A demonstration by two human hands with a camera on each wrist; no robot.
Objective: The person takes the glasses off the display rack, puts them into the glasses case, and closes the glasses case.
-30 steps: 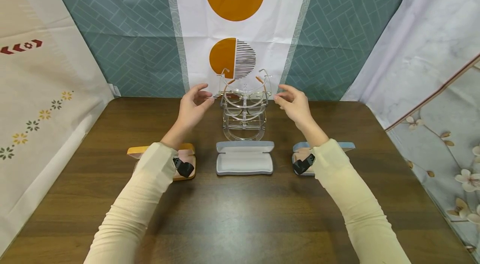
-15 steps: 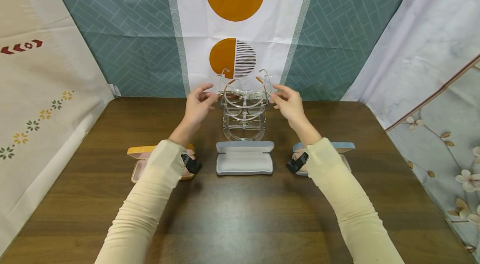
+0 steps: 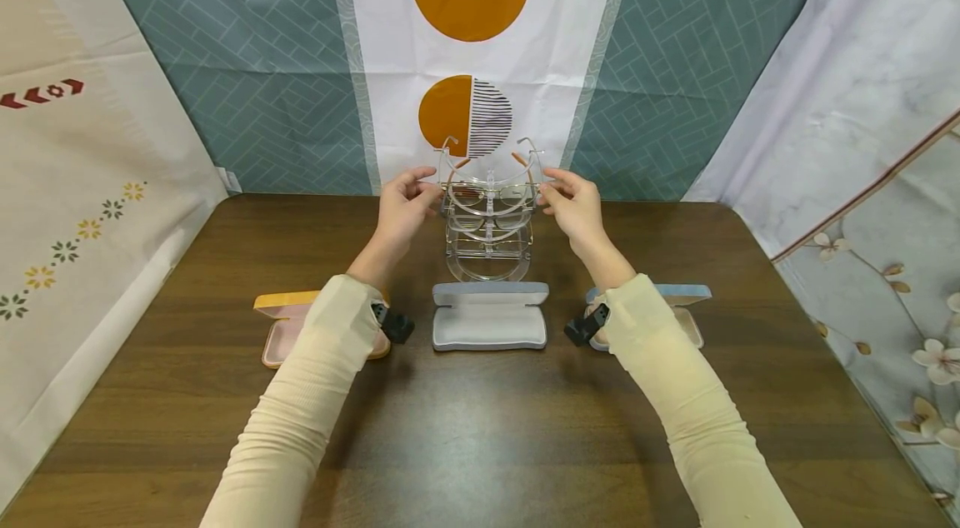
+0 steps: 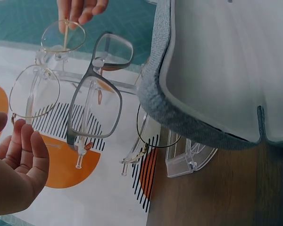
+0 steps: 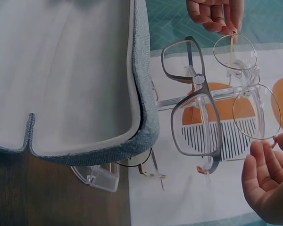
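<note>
Thin gold round-rimmed eyeglasses point(image 3: 514, 194) sit at the top of a clear display stand point(image 3: 488, 275), temples pointing back. My left hand point(image 3: 402, 210) pinches their left hinge end between thumb and fingers. At the opposite end, my right hand point(image 3: 576, 208) pinches the right hinge, seen also in the right wrist view beside the round lens. Grey-framed eyeglasses point(image 4: 73, 103) rest one level lower, and thin dark-rimmed eyeglasses point(image 5: 135, 162) lower still. In both wrist views a grey-blue eyeglass case point(image 4: 177, 115) hides part of the lower stand.
On the brown table point(image 3: 480, 445), the grey case stands open just before the stand. An orange eyeglass case point(image 3: 279, 345) lies open under my left forearm, a blue one point(image 3: 684, 292) under my right. A patterned cloth point(image 3: 277, 95) hangs right behind the stand.
Both hands have moved inward from either side of the stand and taken hold of the top eyeglasses by their hinge ends. The eyeglasses and cases have not moved.
</note>
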